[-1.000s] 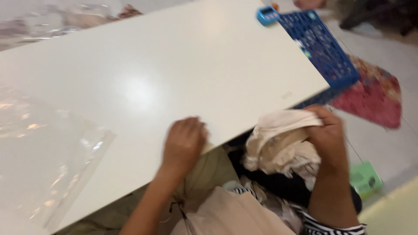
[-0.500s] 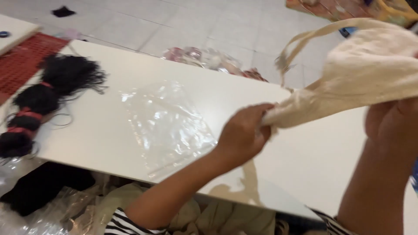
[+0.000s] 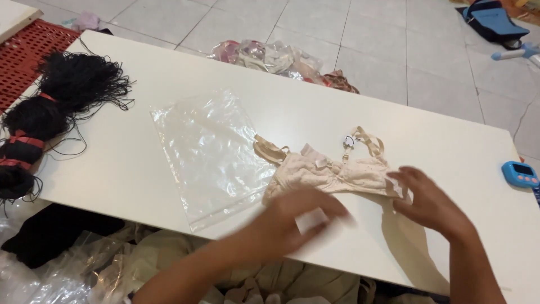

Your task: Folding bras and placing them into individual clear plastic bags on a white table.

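While both hands (image 3: 360, 217) rest open on beige bra (image 3: 337, 171), white table (image 3: 140, 169), tiled floor (image 3: 394, 50)

Clear flat plastic bag (image 3: 211, 155) mid-table (image 3: 140, 73). Small white tag (image 3: 349, 141) just right of it. Blue gadget with small screen (image 3: 520, 173) at table's right edge.
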